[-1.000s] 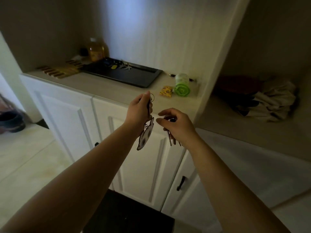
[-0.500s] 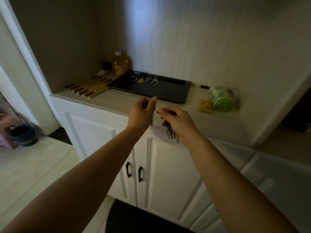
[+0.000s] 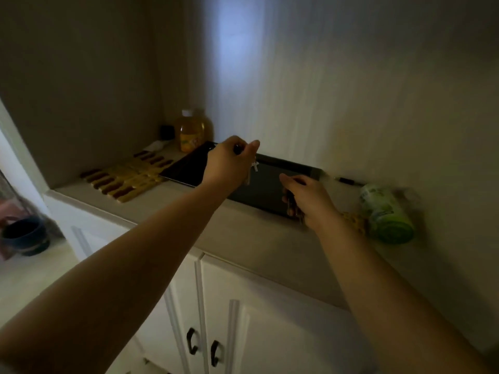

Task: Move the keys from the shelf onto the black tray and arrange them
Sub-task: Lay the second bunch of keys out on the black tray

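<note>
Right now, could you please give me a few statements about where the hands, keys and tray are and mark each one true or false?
1. The left hand holds a bunch of keys above the black tray. True.
2. The right hand is empty and lies flat on the countertop. False: it grips a second set of keys at the tray's near right edge.
3. A bottle of yellow liquid stands behind the tray's far left corner. True.
4. The green canister stands upright on the tray. False: it lies on its side on the countertop, right of the tray.
5. The cabinet doors below hang open. False: they are shut.
</note>
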